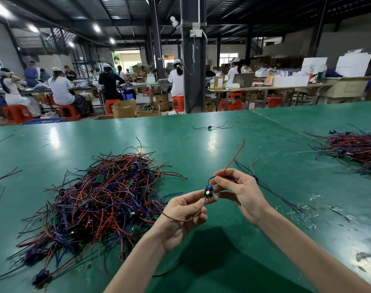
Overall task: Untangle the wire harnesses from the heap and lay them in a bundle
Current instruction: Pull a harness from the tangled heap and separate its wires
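On a factory's green worktable, the heap of wire harnesses lay left of both hands. The left hand pinched one harness's blue connector with curled fingers; the right hand pinched its red wire just beside.

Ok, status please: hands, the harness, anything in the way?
Left hand and right hand both pinch one harness, above the table. Heap lies to the left, apart. Nothing in the way.
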